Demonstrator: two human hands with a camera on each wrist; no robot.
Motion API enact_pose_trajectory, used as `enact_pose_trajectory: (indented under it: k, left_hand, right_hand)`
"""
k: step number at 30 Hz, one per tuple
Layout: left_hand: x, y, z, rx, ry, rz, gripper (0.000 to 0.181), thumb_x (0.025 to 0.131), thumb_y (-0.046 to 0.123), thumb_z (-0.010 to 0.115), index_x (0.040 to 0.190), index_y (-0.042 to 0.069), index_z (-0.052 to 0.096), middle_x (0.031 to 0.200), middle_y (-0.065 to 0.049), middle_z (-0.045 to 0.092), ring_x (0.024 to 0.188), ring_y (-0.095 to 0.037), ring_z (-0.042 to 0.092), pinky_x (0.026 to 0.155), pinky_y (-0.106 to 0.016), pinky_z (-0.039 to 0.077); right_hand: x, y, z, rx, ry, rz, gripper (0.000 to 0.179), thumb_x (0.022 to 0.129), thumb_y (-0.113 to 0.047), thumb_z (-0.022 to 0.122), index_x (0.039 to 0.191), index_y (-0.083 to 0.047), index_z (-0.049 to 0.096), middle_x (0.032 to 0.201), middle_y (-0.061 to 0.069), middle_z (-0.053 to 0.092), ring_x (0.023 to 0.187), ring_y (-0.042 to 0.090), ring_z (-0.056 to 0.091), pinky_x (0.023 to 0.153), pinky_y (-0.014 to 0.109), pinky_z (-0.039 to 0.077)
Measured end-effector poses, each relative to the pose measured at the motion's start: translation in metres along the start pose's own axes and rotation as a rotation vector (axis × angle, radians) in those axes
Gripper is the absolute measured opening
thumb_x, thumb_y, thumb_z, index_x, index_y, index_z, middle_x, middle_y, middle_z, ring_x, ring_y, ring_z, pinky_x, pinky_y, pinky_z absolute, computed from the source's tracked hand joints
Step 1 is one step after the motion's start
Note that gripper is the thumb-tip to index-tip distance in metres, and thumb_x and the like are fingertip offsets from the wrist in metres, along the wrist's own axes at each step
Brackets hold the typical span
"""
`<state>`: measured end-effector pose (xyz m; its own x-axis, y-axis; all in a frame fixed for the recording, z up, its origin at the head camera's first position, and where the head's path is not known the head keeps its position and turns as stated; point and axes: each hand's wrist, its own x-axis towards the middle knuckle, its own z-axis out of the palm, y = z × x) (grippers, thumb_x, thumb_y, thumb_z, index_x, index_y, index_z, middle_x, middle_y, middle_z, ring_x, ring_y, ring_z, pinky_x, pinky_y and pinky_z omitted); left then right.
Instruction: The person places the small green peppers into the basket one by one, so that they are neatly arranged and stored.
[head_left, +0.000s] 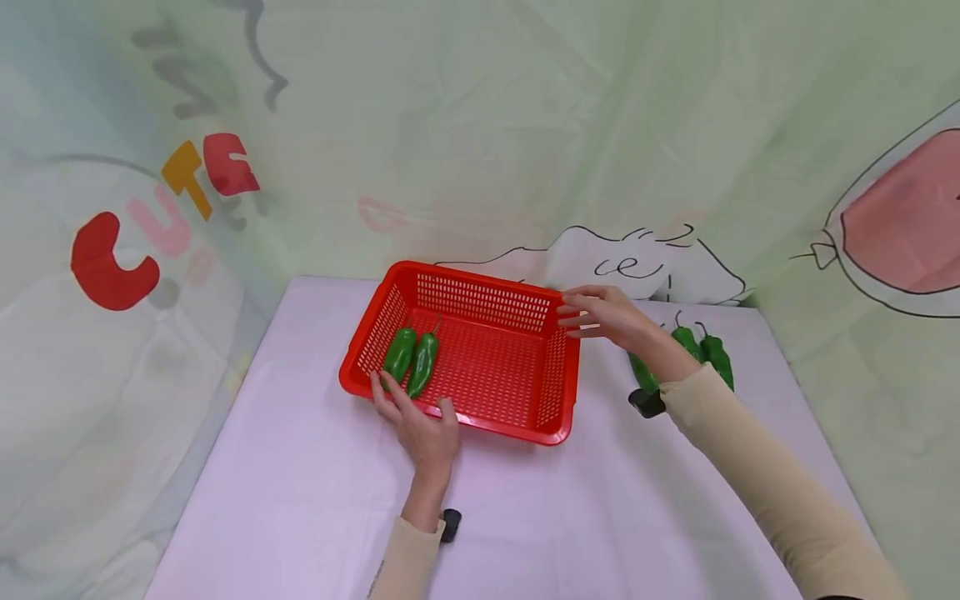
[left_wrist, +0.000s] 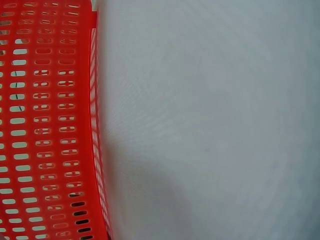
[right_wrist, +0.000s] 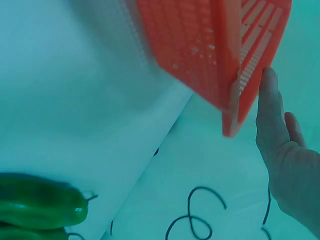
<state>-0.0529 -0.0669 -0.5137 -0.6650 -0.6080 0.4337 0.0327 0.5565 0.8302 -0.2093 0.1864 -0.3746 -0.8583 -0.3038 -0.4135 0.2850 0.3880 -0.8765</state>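
A red perforated plastic basket (head_left: 487, 428) stands on the table with two green peppers (head_left: 399, 354) lying side by side at its left end. My left hand (head_left: 426, 433) is at the basket's near rim, left of its middle, fingers and thumb spread along the edge. Only the basket's slotted wall (left_wrist: 55, 115) shows in the left wrist view; that hand is out of it. My right hand (head_left: 609, 315) is at the far right corner, fingers extended over the rim. In the right wrist view its fingers (right_wrist: 270, 95) are straight, close beside the red rim (right_wrist: 230, 100).
More green peppers (head_left: 717, 358) lie right of the basket, partly behind my right forearm. A pale cloth (head_left: 315, 492) covers the table. Printed fabric (head_left: 480, 150) hangs behind the table and along its sides.
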Motion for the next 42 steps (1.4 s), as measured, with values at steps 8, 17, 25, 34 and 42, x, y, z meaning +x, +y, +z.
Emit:
enact_pose_trajectory:
  k: [8, 17, 25, 34, 42]
  left_hand:
    - [0.001, 0.000, -0.001, -0.001, 0.001, -0.002, 0.094, 0.077, 0.012, 0.061, 0.158, 0.004, 0.013, 0.157, -0.022, 0.012, 0.145, -0.031, 0.017, 0.090, -0.047, 0.051]
    - [0.000, 0.000, 0.000, -0.004, -0.014, -0.005, 0.092, 0.079, 0.015, 0.059, 0.158, 0.005, 0.013, 0.157, -0.021, 0.012, 0.145, -0.029, 0.017, 0.096, -0.047, 0.048]
    - [0.001, -0.002, 0.000, -0.001, -0.006, 0.010, 0.096, 0.076, 0.009, 0.063, 0.158, 0.007, 0.013, 0.160, -0.013, 0.009, 0.145, -0.028, 0.017, 0.097, -0.049, 0.047]
    - [0.001, -0.002, 0.000, -0.002, -0.014, -0.007, 0.092, 0.078, 0.015, 0.059, 0.158, 0.006, 0.013, 0.158, -0.020, 0.012, 0.145, -0.028, 0.016, 0.097, -0.048, 0.047]
    - [0.001, -0.002, 0.002, -0.010, -0.011, 0.000, 0.093, 0.078, 0.014, 0.061, 0.158, 0.005, 0.014, 0.157, -0.022, 0.013, 0.145, -0.027, 0.018, 0.099, -0.049, 0.046]
  right_hand:
    - [-0.006, 0.009, -0.034, 0.007, 0.040, 0.011, 0.060, 0.103, -0.031, 0.048, 0.150, 0.003, 0.030, 0.146, 0.029, 0.043, 0.125, 0.042, 0.053, 0.092, 0.041, 0.051]
    - [-0.010, 0.041, -0.081, 0.027, 0.060, 0.063, 0.067, 0.104, -0.035, 0.046, 0.156, -0.001, 0.020, 0.153, 0.027, 0.033, 0.111, 0.017, 0.062, 0.101, 0.044, 0.044]
    - [-0.010, 0.082, -0.116, 0.055, 0.114, 0.087, 0.068, 0.103, -0.030, 0.047, 0.155, 0.002, 0.018, 0.136, 0.013, 0.050, 0.111, 0.013, 0.063, 0.098, 0.037, 0.048]
    - [-0.016, 0.103, -0.149, 0.060, 0.215, 0.068, 0.062, 0.101, -0.024, 0.053, 0.148, 0.008, 0.028, 0.086, -0.024, 0.062, 0.087, -0.001, 0.066, 0.083, 0.031, 0.056]
    - [-0.026, 0.123, -0.171, 0.131, 0.387, 0.026, 0.039, 0.099, -0.021, 0.056, 0.131, -0.001, 0.044, 0.084, -0.021, 0.060, 0.073, -0.004, 0.063, 0.070, 0.025, 0.057]
